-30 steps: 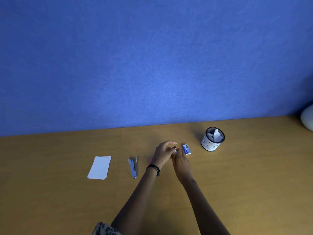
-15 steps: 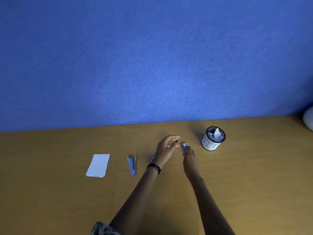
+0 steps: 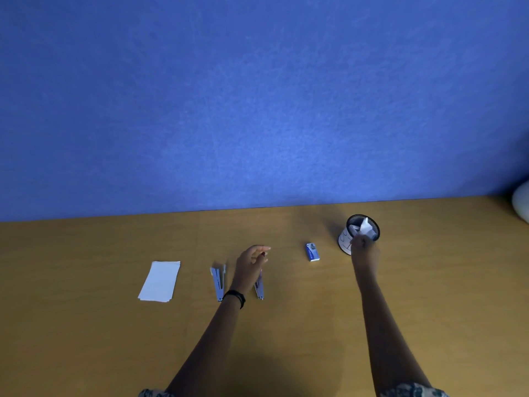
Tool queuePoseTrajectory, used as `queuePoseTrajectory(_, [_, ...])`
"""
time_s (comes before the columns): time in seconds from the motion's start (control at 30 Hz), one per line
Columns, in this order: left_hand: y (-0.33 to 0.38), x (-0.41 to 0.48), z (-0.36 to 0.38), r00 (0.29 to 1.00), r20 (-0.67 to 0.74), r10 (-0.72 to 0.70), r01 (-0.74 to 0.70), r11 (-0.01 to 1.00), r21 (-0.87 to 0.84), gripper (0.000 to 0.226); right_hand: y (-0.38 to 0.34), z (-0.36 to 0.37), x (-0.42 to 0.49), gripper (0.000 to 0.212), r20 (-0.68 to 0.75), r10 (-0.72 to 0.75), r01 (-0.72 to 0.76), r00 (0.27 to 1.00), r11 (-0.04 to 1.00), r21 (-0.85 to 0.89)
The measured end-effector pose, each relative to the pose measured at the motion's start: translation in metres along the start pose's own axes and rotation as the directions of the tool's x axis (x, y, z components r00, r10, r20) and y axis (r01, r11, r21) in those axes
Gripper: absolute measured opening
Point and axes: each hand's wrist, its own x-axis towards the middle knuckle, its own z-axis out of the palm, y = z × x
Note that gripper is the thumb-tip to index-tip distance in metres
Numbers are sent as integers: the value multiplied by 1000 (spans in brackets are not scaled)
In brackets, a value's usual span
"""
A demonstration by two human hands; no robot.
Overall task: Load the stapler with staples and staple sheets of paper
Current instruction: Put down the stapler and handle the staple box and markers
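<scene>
A blue stapler lies on the wooden desk, seemingly hinged open, with a stack of white paper sheets to its left. A small blue staple box lies alone right of centre. My left hand hovers between stapler and box, fingers loosely curled; whether it holds staples is too small to tell. My right hand is blurred, with fingers curled in, at the near rim of a black mesh cup.
The cup holds crumpled white paper. A second slim metal tool with a pinkish end lies partly under my left wrist. A blue wall backs the desk. A pale rounded object sits at the far right edge.
My hands were together beside the staple box. My right hand set the box down and swung right to the cup. My left hand stayed near the stapler.
</scene>
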Motion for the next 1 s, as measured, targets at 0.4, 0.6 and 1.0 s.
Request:
queuePoseTrajectory(0.4, [-56,0,-44,984,-174,-34,75,969,236,28,-12,-9,53,52,64,43,-39,997,996,-75])
queuePoseTrajectory(0.6, [-60,1,-44,987,-159,-4,49,958,282,29,1,-8,63,5,82,-35,48,996,986,-160])
queuePoseTrajectory(1.0, [-68,-3,-51,981,-193,12,46,955,292,29,-11,-3,83,20,364,-6,234,931,776,-585])
